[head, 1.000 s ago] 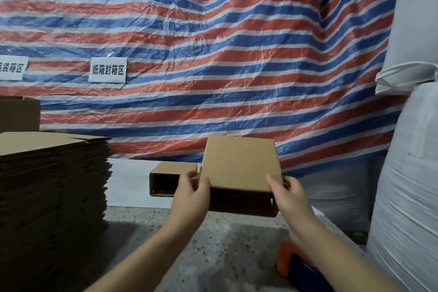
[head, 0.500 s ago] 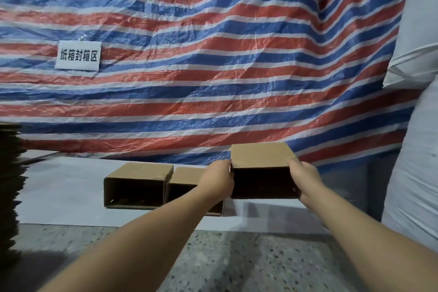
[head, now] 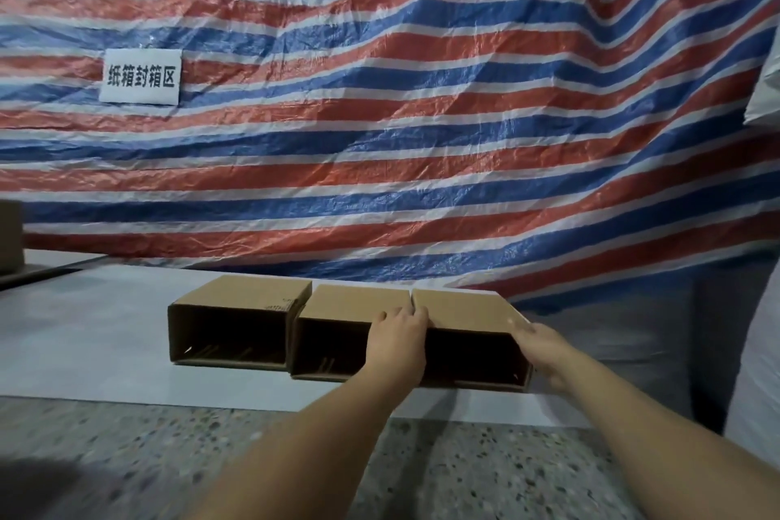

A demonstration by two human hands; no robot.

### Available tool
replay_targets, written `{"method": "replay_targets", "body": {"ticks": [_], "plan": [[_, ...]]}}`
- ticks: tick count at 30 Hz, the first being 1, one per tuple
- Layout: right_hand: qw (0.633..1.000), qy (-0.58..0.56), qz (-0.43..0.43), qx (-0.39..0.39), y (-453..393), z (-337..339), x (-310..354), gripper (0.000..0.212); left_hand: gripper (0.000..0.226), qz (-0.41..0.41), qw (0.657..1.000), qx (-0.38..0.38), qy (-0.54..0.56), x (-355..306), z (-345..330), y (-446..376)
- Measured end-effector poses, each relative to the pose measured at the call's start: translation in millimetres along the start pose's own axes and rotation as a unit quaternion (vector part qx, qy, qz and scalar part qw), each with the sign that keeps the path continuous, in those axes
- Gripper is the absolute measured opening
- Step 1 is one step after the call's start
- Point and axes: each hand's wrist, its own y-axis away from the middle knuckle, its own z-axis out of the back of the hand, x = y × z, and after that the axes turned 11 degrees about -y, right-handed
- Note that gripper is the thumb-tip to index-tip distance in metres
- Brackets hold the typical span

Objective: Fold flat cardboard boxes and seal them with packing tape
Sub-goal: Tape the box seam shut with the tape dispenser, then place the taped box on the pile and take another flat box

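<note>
At about nine o'clock, at the far left edge, a sliver of another cardboard piece [head: 9, 236] sits on a dark ledge, too cropped to say more. Higher, near ten o'clock, a white sign [head: 141, 75] with printed characters hangs on the striped tarp [head: 422, 118] that fills the background. Below it, a white sheet [head: 84, 329] lies over the speckled floor [head: 485, 473], and on that sheet three boxes stand in a row with their open ends facing the camera. The left box [head: 249, 293] stands by itself, just beside the middle box [head: 350, 302], which touches or nearly touches the right box [head: 460, 310]. The left hand [head: 399, 336] rests at the seam between the middle and right boxes, fingers curled over the right box's near top edge and left wall, so it is closed on that box. At about four o'clock from the row, the right hand [head: 544, 350] presses flat against the right box's outer side wall, fingers wrapped round its front corner, also gripping it. The box appears to sit on the sheet, in line with the others. As for progress, three boxes are opened into shape, and the near ends are unclosed; whether the far ends are taped cannot be seen. No tape or dispenser shows, so sealing these open ends seems to remain.
</note>
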Motion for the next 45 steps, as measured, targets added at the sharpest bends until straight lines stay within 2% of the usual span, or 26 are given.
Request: {"method": "replay_targets", "body": {"ticks": [4, 10, 13, 18, 21, 27, 31, 34, 37, 40, 45], "plan": [[0.997, -0.006, 0.027, -0.067, 16.6, 12.7, 17.7, 0.065, 0.040, -0.013, 1.000, -0.016, -0.018, 7.8, 12.3, 3.3], [0.990, 0.078, 0.076, -0.084, 64.7, 28.6, 40.7, 0.037, 0.029, -0.006, 0.998, -0.047, 0.049, 17.2, 80.6, 35.4], [0.983, 0.106, 0.107, -0.109, 107.6, 25.0, 58.6, 0.036, 0.028, -0.017, 0.995, -0.050, 0.084, 16.8, 126.6, 74.5], [0.980, 0.125, 0.149, -0.051, 209.0, 5.3, 104.2, 0.030, 0.030, -0.034, 0.993, -0.092, 0.070, 31.2, 211.6, 145.8], [0.979, 0.127, 0.162, -0.004, 270.1, -12.3, 122.5, 0.032, 0.029, -0.034, 0.994, -0.092, 0.044, 57.9, 261.1, 184.2], [0.963, 0.148, 0.220, 0.049, 362.8, -44.6, 152.4, 0.031, 0.022, 0.033, 0.990, -0.110, -0.086, 145.9, 345.5, 237.1], [0.957, 0.134, 0.246, 0.080, 393.8, -56.6, 171.9, 0.029, 0.024, 0.145, 0.971, -0.046, -0.187, 212.1, 379.2, 263.5], [0.953, 0.136, 0.254, 0.096, 407.2, -62.6, 178.8, 0.029, 0.037, 0.235, 0.927, 0.069, -0.283, 248.3, 386.7, 281.7], [0.951, 0.136, 0.253, 0.115, 415.4, -69.3, 179.1, 0.029, 0.038, 0.298, 0.889, 0.172, -0.304, 264.1, 377.4, 294.2], [0.948, 0.148, 0.252, 0.128, 421.4, -76.9, 176.2, 0.027, 0.037, 0.308, 0.882, 0.164, -0.318, 265.0, 364.4, 299.8], [0.947, 0.148, 0.244, 0.145, 422.4, -84.6, 173.5, 0.024, 0.028, 0.284, 0.895, 0.131, -0.319, 260.6, 363.9, 299.6]]}}
